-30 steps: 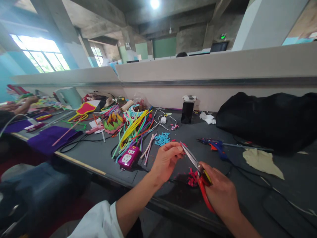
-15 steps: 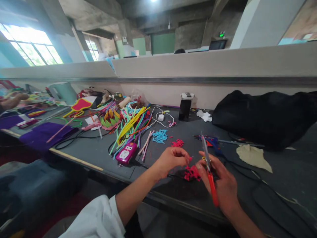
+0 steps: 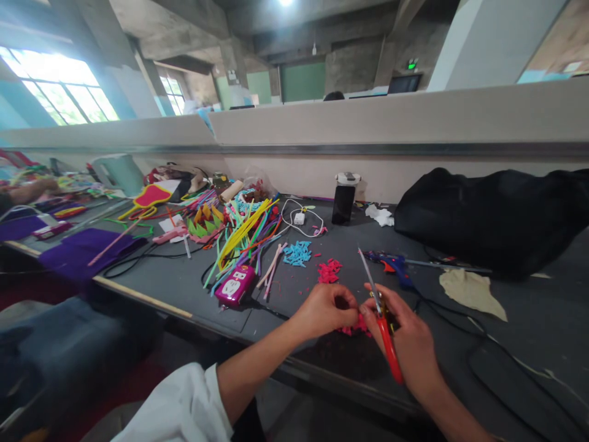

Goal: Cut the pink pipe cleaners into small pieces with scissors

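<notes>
scissors [image 3: 388, 341] rest in the right hand [image 3: 413, 345].

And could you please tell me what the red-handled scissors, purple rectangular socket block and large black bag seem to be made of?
Red-handled scissors: blades likely steel, grey with a sheen; handles probably plastic, evenly bright red.
Purple rectangular socket block: probably hard, glossy plastic, judging by its highlights.
Large black bag: perhaps matte fabric, as it sags in soft folds.

left sleeve [image 3: 179, 405]: white, loose, creased, wide opening | forearms [image 3: 257, 353]: bare | hands [image 3: 324, 312]: bare
</notes>
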{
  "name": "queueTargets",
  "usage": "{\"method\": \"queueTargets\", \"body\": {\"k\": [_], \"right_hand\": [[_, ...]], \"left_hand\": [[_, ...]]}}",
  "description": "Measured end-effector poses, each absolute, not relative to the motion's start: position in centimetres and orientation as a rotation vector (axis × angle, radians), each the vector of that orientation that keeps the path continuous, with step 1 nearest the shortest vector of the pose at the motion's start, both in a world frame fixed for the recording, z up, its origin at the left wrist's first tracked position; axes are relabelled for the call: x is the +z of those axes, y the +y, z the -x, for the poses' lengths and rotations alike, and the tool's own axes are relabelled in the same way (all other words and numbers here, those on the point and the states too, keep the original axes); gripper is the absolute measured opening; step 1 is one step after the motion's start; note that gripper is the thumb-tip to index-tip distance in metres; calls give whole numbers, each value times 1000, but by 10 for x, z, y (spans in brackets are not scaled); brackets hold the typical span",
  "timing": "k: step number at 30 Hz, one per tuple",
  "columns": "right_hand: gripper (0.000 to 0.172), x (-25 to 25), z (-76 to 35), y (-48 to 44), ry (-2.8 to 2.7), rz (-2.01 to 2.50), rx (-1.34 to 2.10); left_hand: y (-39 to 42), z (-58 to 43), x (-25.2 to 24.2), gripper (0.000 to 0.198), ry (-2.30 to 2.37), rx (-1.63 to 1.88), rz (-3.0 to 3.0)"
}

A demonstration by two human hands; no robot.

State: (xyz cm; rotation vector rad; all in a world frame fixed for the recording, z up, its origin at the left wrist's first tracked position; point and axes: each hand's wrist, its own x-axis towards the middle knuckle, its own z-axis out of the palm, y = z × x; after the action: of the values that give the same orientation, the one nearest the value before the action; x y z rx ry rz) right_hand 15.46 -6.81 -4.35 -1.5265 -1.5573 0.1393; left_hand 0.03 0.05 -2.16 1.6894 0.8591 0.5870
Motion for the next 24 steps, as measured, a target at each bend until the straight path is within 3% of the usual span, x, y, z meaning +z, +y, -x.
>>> {"method": "queueTargets", "body": {"k": [9,14,17,24], "right_hand": [[48,-25,-158,-68,-1336,1585,523],[52,-25,-160,-66,-1305,1590,569],[48,-26,-158,-66,-1333,1602,477],[38,-47,-150,-67,-1502,1561,72]], "left_hand": [[-6,0,-20,11,679,982,-2897],[-12,-2,-21,13,648,949,-3073],[-12,-3,-20,7,706,992,-2672],[8,4,-4,5,600,1103,-901]]}}
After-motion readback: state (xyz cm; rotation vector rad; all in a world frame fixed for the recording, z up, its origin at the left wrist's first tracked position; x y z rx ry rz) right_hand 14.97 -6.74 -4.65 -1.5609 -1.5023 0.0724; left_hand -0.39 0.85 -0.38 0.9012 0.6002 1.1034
